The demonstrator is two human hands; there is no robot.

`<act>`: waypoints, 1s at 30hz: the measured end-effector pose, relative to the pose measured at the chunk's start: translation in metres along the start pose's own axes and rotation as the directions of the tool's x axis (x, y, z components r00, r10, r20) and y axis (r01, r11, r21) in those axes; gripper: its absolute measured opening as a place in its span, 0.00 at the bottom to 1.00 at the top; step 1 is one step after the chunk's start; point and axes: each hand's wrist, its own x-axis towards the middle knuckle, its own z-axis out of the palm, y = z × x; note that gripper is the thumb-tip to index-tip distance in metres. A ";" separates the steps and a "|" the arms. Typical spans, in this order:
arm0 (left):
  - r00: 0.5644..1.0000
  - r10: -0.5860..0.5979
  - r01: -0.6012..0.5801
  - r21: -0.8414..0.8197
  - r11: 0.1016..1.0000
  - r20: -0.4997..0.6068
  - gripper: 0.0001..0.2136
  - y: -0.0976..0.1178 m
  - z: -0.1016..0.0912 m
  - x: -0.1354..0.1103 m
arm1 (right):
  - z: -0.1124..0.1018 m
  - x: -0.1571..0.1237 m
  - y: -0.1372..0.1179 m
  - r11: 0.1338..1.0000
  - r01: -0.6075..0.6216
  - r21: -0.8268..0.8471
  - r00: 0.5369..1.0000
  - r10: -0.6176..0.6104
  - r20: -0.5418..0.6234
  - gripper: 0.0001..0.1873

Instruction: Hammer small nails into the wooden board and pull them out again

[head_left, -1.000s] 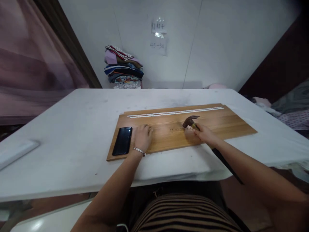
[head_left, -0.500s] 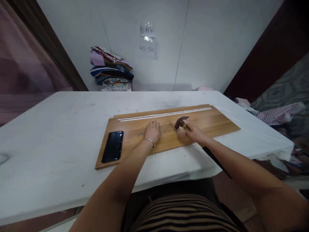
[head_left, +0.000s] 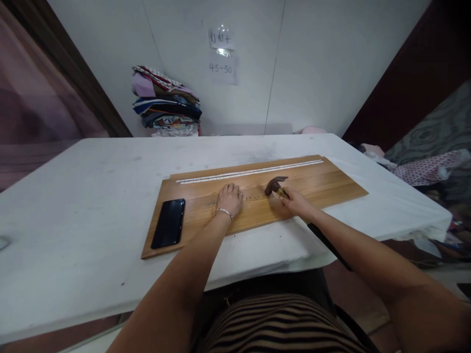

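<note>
A claw hammer with a dark head is gripped by my right hand, its head low over the wooden board. My left hand, with a bracelet at the wrist, lies palm down on the board with its fingers stretched forward. Just left of it are a few loose nails. Between my two hands runs a row of small nails along the board. Whatever is under my left palm is hidden.
A black phone lies on the board's left end. Two white marked strips run along its far side. The board rests on a white-covered table. Folded clothes are stacked by the wall, below two handwritten paper signs.
The view has shifted slightly, so the board and table sit a little differently in the picture. Both hands and the hammer keep nearly the same places on the board.
</note>
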 end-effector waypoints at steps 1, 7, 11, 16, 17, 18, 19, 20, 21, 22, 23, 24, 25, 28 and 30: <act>1.000 0.000 0.000 -0.003 1.000 -0.002 0.15 0.000 0.001 0.000 | 0.001 0.000 0.001 1.000 0.004 0.002 1.000 -0.004 -0.003 0.11; 1.000 0.005 -0.005 0.016 1.000 0.007 0.15 -0.001 0.001 0.000 | 0.002 0.002 0.003 0.999 0.002 -0.038 1.000 -0.002 -0.009 0.12; 1.000 -0.002 0.001 0.023 1.000 0.008 0.15 0.000 -0.001 -0.001 | 0.000 0.002 0.004 0.999 0.014 -0.035 1.000 -0.015 -0.017 0.12; 1.000 -0.005 0.005 0.016 1.000 -0.003 0.14 0.001 -0.001 -0.001 | 0.003 0.003 0.003 0.999 0.031 -0.031 1.000 -0.031 -0.004 0.09; 1.000 -0.005 0.005 0.015 1.000 -0.001 0.14 0.001 -0.001 0.000 | 0.004 0.003 0.003 0.999 0.027 -0.029 1.000 -0.027 -0.003 0.09; 1.000 -0.004 0.004 0.015 1.000 0.000 0.14 0.001 -0.001 0.000 | 0.004 0.003 0.002 0.999 0.021 -0.026 1.000 -0.021 -0.002 0.08; 1.000 -0.001 0.001 0.015 1.000 -0.001 0.14 0.001 -0.001 0.000 | 0.003 0.002 0.001 1.000 0.015 -0.020 1.000 -0.015 0.000 0.08; 1.000 0.001 -0.001 0.014 1.000 -0.003 0.14 0.001 -0.001 0.000 | 0.003 0.002 0.000 1.000 0.008 -0.016 1.000 -0.008 -0.001 0.08; 1.000 0.002 -0.002 0.010 1.000 -0.006 0.14 0.001 -0.001 -0.001 | 0.002 0.001 -0.001 1.000 0.000 -0.013 1.000 0.000 0.001 0.08; 1.000 0.003 -0.003 0.005 1.000 -0.009 0.14 0.000 -0.001 -0.001 | 0.001 -0.001 -0.001 1.000 -0.006 -0.011 1.000 0.006 0.001 0.07; 1.000 0.003 -0.003 0.000 1.000 -0.012 0.14 0.000 -0.001 -0.001 | 0.000 -0.002 -0.002 1.000 -0.009 -0.010 1.000 0.009 0.000 0.07; 1.000 0.002 -0.003 -0.005 1.000 -0.014 0.14 0.000 -0.001 -0.001 | -0.001 -0.003 -0.003 1.000 -0.010 -0.009 1.000 0.010 -0.001 0.07; 1.000 0.001 -0.001 -0.007 1.000 -0.014 0.14 0.000 -0.001 -0.001 | -0.001 -0.003 -0.003 1.000 -0.010 -0.008 1.000 0.010 -0.004 0.07; 1.000 0.000 0.000 0.003 1.000 -0.011 0.14 0.000 -0.001 -0.001 | 0.001 -0.004 -0.005 1.000 -0.013 -0.009 1.000 0.012 -0.004 0.08; 1.000 -0.001 0.001 0.014 1.000 -0.011 0.14 0.000 -0.001 -0.001 | 0.002 -0.003 -0.006 1.000 -0.016 -0.013 1.000 0.016 -0.002 0.07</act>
